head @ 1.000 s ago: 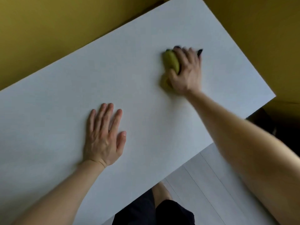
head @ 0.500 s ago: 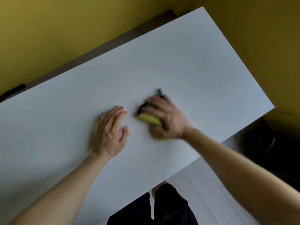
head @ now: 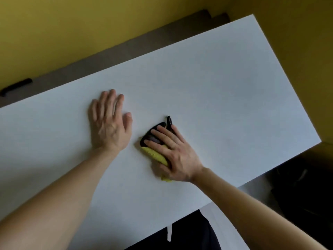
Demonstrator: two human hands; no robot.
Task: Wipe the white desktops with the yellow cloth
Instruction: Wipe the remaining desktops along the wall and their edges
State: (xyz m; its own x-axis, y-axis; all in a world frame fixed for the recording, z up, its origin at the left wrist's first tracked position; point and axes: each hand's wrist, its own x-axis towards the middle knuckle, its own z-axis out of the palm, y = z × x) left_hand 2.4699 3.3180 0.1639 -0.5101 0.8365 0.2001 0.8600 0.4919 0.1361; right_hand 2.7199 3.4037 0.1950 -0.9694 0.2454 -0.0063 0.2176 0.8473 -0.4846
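No readable text, label, number or sign shows on the white desktop [head: 207, 83] or the yellow cloth [head: 155, 155].

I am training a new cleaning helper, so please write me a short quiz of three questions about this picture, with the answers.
1. True or false: the left hand holds the yellow cloth.
2. The right hand is: A) lifted in the air; B) pressing flat on the cloth; C) off the desk.
3. Fill in: the left hand lies flat on the white ___.
Key: 1 false; 2 B; 3 desktop.
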